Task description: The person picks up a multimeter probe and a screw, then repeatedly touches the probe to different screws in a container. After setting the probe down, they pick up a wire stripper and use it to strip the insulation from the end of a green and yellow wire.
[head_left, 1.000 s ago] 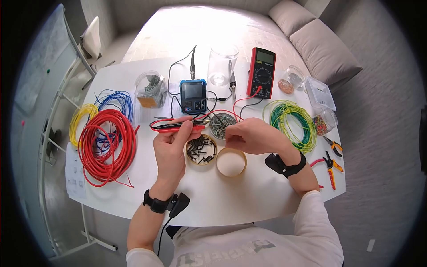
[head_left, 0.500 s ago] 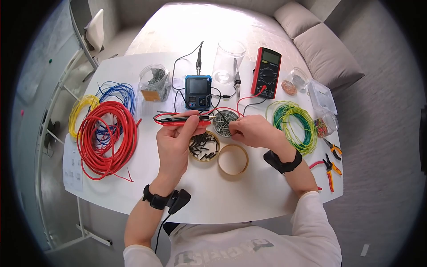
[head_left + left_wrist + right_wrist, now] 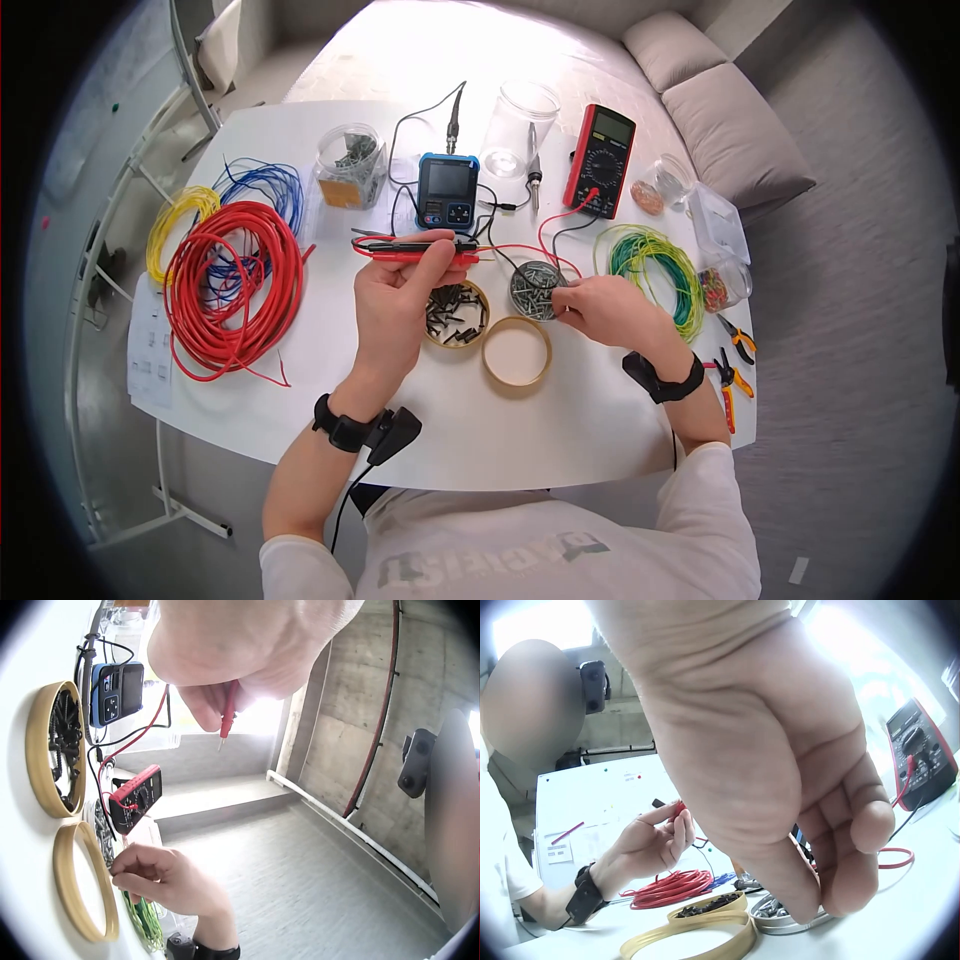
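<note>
My left hand [image 3: 395,300] holds the red probe [image 3: 400,257] and the black probe [image 3: 395,244] together between thumb and fingers; the red probe's tip [image 3: 226,735] points past the fingers in the left wrist view. My right hand [image 3: 620,315] has its fingers bent at the right rim of a round tin [image 3: 513,292] filled with silver screws [image 3: 536,288], thumb and fingertips pinching that rim. Left of the tin, dark screws [image 3: 452,312] lie in a wooden-coloured ring-shaped container [image 3: 486,325]. A second ring container [image 3: 517,382] stands in front with no screws in it.
Behind are a blue handheld device [image 3: 447,190], a clear jar [image 3: 525,105] and a red multimeter [image 3: 600,160], its leads crossing the table. Red [image 3: 180,320], yellow and blue wire coils lie left. Green wire [image 3: 690,290], small containers and orange-handled pliers [image 3: 740,345] are right.
The tin of silver screws has slid right and slightly nearer the body, away from the dark screws, along with my right hand. My left hand still holds both probes.
</note>
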A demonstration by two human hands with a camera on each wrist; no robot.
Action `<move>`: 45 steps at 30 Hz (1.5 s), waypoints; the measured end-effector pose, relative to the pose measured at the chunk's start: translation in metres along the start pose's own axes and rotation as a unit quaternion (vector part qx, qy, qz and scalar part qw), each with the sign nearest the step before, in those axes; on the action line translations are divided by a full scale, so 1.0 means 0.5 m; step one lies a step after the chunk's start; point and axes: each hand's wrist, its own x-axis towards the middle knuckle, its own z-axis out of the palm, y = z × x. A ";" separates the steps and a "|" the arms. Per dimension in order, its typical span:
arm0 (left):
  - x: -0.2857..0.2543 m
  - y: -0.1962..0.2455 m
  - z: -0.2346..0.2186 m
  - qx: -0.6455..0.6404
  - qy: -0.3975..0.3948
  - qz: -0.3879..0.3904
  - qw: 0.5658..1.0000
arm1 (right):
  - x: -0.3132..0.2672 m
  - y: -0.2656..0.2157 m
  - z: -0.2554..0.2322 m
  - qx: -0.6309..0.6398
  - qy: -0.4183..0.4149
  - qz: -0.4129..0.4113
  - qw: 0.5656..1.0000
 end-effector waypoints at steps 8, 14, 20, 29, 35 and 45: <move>-0.008 0.003 0.006 -0.011 -0.005 -0.003 1.000 | -0.104 -0.009 0.008 0.031 -0.030 -0.007 0.999; -0.005 0.005 0.006 -0.016 -0.002 -0.001 1.000 | -0.168 -0.037 0.020 0.064 -0.081 -0.022 0.994; -0.006 0.008 0.006 -0.028 -0.007 -0.001 1.000 | -0.159 -0.089 0.005 0.127 -0.016 -0.059 0.990; -0.003 0.031 0.016 -0.033 -0.011 0.002 0.999 | -0.057 -0.138 0.059 -0.019 -0.017 -0.123 0.992; 0.002 0.048 0.016 -0.003 -0.018 0.001 1.000 | -0.019 -0.077 0.071 -0.039 0.057 -0.076 0.995; 0.004 0.023 0.001 -0.014 -0.038 -0.013 0.999 | 0.028 -0.039 0.060 0.048 0.185 -0.091 0.977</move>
